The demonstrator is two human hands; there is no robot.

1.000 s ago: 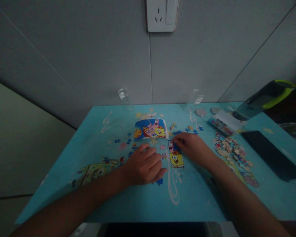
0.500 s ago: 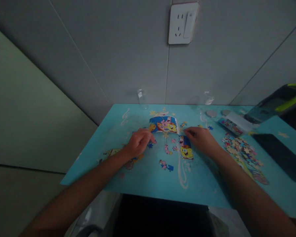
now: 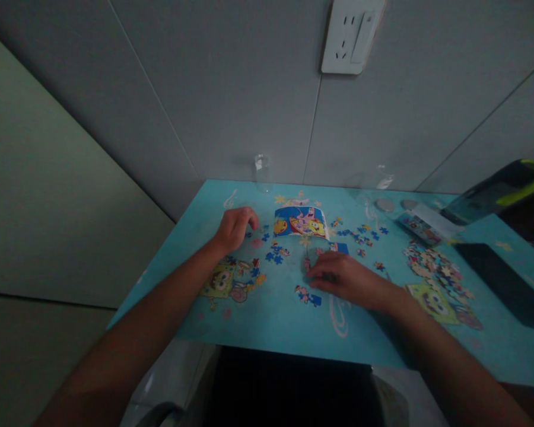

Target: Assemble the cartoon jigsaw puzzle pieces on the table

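Note:
A joined block of cartoon puzzle pieces (image 3: 300, 221) lies near the back of the turquoise table (image 3: 267, 320). My left hand (image 3: 235, 227) rests to its left with fingers curled down onto small loose pieces (image 3: 276, 254); whether it holds one is hidden. Palm down, my right hand (image 3: 340, 279) lies over the smaller joined strip, whose blue top edge (image 3: 339, 247) shows just beyond the fingers. A pink and blue loose piece (image 3: 308, 296) lies just left of that hand.
A heap of loose pieces (image 3: 434, 267) lies at the right, with a small puzzle box (image 3: 416, 225) and two round lids (image 3: 385, 205) behind it. A dark flat object (image 3: 501, 279) and a green-rimmed container (image 3: 498, 193) are far right. Two clear cups (image 3: 262, 169) stand by the wall.
My left hand moved away to the upper left, toward the loose pieces by the big block. My right hand slid toward me and covered the small joined strip. The view shifted left.

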